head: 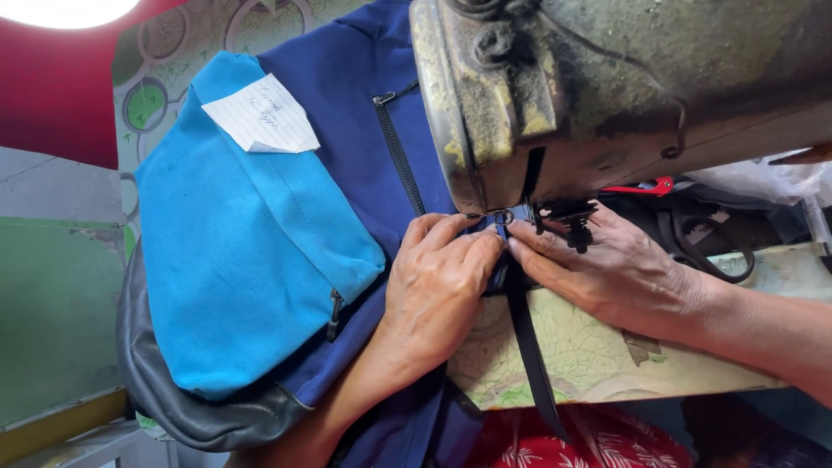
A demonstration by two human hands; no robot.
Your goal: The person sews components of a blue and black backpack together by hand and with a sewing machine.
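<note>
A blue backpack (251, 251) with a light blue front pocket, dark blue body and black base lies under an old worn sewing machine (607, 78). My left hand (438, 290) presses flat on the dark blue fabric just left of the needle area. My right hand (607, 264) pinches the fabric and a black zipper strip (529, 347) at the presser foot (568, 217). Both hands meet fingertip to fingertip under the machine head. A second black zipper (399, 152) runs up the dark blue panel.
A lined paper note (264, 117) lies on the light blue pocket. The table top (598, 355) has a green leaf-patterned cover. A red-handled tool (641, 186) and black straps (711, 238) sit behind my right hand. Red patterned cloth (563, 442) shows below.
</note>
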